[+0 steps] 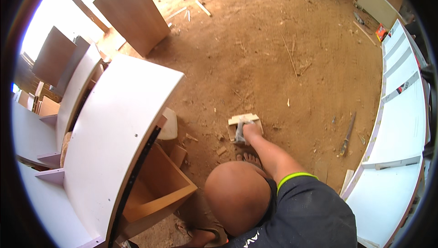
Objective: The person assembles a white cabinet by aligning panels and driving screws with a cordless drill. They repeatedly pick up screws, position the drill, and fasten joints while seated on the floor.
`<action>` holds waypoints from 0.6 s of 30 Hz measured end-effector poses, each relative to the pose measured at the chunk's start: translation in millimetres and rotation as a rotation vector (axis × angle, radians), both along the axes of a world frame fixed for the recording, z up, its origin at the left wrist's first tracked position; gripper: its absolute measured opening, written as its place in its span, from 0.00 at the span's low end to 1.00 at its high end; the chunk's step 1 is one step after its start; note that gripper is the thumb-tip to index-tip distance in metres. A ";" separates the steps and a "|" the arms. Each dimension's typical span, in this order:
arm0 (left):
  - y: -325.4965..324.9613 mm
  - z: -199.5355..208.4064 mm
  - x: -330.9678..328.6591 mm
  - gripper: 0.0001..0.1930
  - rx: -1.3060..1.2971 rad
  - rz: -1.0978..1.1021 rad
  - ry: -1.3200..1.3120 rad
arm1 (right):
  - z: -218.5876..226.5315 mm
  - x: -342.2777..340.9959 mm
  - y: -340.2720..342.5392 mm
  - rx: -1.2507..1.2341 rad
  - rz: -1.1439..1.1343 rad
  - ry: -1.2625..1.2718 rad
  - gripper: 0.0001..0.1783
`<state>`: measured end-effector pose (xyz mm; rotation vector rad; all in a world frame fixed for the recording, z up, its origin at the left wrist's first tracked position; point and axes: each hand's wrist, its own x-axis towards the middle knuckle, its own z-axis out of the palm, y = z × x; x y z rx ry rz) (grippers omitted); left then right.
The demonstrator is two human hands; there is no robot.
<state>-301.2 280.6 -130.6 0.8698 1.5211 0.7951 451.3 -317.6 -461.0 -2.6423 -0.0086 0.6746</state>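
Observation:
My right arm reaches forward and down to the ground. At its end, my right hand [252,132] is closed around a crumpled grey plastic bag [239,134]. The bag sits at a small, pale wooden box-like piece [242,118] on the dirt, just ahead of my sandalled foot [248,157]. What lies inside the bag cannot be made out, and my fingers partly cover it. My bent knee [237,198] rises below the hand. My left hand does not appear.
On the left stands a white cabinet [123,97] with an open wooden drawer box [159,188]. A brown panel piece [132,13] stands beyond it. Along the right lies a long white shelf unit [397,134], with a long-bladed tool [349,134] on the dirt beside it. Wood scraps are scattered about.

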 end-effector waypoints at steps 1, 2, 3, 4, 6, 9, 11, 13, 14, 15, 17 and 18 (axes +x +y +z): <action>2.6 -1.8 1.5 0.21 0.003 -0.004 -0.011 | 2.1 -2.0 -0.7 -0.049 0.068 0.004 0.13; 5.0 -3.0 1.4 0.21 0.008 -0.009 -0.027 | 4.5 -5.2 -3.4 -0.183 0.323 0.013 0.12; 6.9 -4.0 -0.5 0.21 0.013 -0.010 -0.040 | 6.9 -8.2 -4.1 -0.161 0.293 0.008 0.12; 9.0 -4.8 -3.6 0.21 0.015 -0.017 -0.053 | 9.7 -10.8 -5.6 -0.150 0.284 0.006 0.12; 11.8 -8.5 -14.6 0.22 0.019 -0.024 -0.084 | 16.1 -16.2 -7.0 -0.110 0.203 -0.029 0.12; 15.0 -15.1 -41.5 0.22 0.030 -0.034 -0.146 | 31.4 -19.6 -6.4 -0.029 0.036 -0.131 0.10; 19.9 -18.4 -61.5 0.22 0.038 -0.042 -0.202 | 46.6 -20.0 -6.8 0.017 -0.009 -0.199 0.08; 27.0 -20.9 -80.6 0.23 0.036 -0.083 -0.312 | 65.6 -20.6 -9.5 0.101 -0.058 -0.206 0.07; 32.0 -24.4 -86.4 0.23 0.021 -0.134 -0.408 | 76.6 -20.5 -11.0 0.155 -0.098 -0.212 0.07; 35.6 -23.7 -95.4 0.23 -0.150 -0.332 -0.670 | 88.2 -21.2 -11.2 0.193 -0.138 -0.264 0.08; 42.1 -28.1 -103.7 0.16 0.235 0.278 -0.455 | 116.3 -21.4 -12.3 0.381 -0.200 -0.272 0.10; 44.6 -32.7 -101.6 0.13 0.401 0.518 -0.252 | 132.8 -22.2 -11.7 0.454 -0.246 -0.263 0.11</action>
